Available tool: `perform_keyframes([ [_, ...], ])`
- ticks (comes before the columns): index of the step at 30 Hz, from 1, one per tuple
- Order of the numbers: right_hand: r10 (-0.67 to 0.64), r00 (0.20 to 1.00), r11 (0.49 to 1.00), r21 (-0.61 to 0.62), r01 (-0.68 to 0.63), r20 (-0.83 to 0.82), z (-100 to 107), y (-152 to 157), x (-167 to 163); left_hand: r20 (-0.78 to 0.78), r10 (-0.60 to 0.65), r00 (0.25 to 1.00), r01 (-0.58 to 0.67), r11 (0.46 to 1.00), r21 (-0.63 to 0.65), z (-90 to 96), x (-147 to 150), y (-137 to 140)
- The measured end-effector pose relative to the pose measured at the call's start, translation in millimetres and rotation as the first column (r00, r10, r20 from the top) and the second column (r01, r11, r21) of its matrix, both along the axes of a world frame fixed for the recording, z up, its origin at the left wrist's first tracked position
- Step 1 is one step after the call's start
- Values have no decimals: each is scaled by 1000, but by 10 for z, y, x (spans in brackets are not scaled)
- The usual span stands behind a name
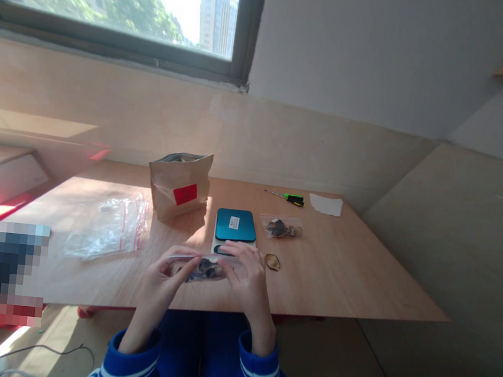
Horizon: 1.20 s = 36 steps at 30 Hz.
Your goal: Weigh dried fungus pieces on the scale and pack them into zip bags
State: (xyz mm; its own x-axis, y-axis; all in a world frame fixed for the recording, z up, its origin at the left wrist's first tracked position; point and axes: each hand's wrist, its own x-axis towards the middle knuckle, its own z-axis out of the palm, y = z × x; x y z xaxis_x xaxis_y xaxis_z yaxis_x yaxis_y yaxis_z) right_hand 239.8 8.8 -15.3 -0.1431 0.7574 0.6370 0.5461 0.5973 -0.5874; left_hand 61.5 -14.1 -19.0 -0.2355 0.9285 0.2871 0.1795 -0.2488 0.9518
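Note:
Both hands hold a small clear plastic bag (205, 270) with dark, dried-looking pieces inside, near the table's front edge. My left hand (164, 274) pinches its left end, thumb across the top. My right hand (247, 274) grips the right end, thumb and fingers on the bag's upper edge. Just beyond the bag stands a digital scale (236, 225) with a blue plate and a white label; my right fingers overlap its front in view. A flat brown dried slice (273, 262) lies right of my right hand. Another filled clear bag (281, 227) lies right of the scale.
An open brown paper pouch (179, 186) with a red label stands behind, left of the scale. Several clear zip bags (109, 226) lie flat at the left. A screwdriver (292, 199) and a white paper piece (325, 205) lie at the back right of the wooden table (359, 276).

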Motion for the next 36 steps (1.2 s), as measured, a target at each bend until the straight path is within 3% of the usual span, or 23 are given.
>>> perform_keyframes([
  [4, 0, 999, 999, 43, 2, -43, -71, 22, -33, -22, -13, 1000, 13, 1000, 1, 3, 10, 0],
  [11, 2, 993, 1000, -2, -2, -115, -76, -7, -50, 3, -53, 999, 53, 997, 49, 9, 17, 6],
  [17, 40, 992, 997, -60, -48, -122, -72, 20, -23, 63, -51, 997, 52, 999, -12, 59, 21, -35],
  [21, 115, 976, 976, -162, -146, -183, -126, 44, 40, 46, 37, 998, -36, 999, -22, 72, -16, -43],
  [24, 100, 982, 969, -207, -133, -160, -147, 44, 84, -34, 140, 989, -140, 990, 2, 41, -79, -28],
  [28, 124, 983, 964, -217, -151, -132, -125, 31, 103, -70, 160, 985, -161, 987, 1, -19, -140, -8],
  [33, 195, 962, 943, -231, -238, -194, -105, 16, 43, 139, 269, 953, -264, 963, -56, -110, -143, -11],
  [36, 287, 927, 913, -226, -341, -240, -124, 9, 11, 374, 330, 867, -339, 940, -45, -131, -157, 6],
])
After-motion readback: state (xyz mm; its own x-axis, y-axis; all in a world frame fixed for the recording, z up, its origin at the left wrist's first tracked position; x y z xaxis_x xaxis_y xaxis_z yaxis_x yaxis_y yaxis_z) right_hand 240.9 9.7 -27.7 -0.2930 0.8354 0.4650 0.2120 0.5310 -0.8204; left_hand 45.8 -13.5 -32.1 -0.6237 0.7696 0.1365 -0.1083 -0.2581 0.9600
